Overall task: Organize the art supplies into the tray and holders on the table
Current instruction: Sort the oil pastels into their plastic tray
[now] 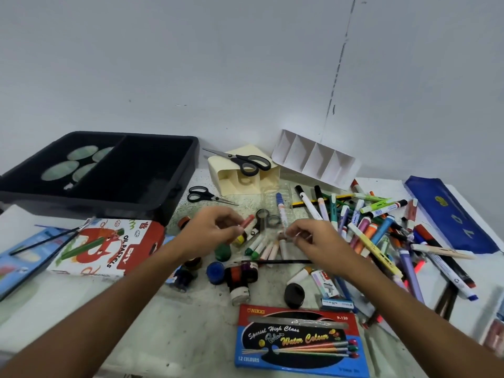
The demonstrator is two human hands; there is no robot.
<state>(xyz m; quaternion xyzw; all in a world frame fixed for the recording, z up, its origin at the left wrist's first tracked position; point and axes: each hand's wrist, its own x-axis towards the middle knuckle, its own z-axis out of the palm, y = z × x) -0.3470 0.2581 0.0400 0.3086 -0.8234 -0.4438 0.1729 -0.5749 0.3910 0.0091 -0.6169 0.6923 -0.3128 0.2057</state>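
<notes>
My left hand (211,231) pinches a small red paint tube (247,221) above a cluster of loose paint tubes (266,248) in the middle of the table. My right hand (313,238) pinches another small tube with a whitish end; what it is exactly is blurred. The black tray (174,186) stands at the back left, divided in two. A cream holder (218,170) lies on its side behind the hands, with black scissors (246,162) on it. A white divided holder (313,159) leans against the wall.
A heap of markers and pens (381,230) covers the right side. Small scissors (206,195), paint pots (216,271), an oil pastels box (109,246), a water colour box (297,339), a blue pouch (452,214) and brushes (51,238) lie around.
</notes>
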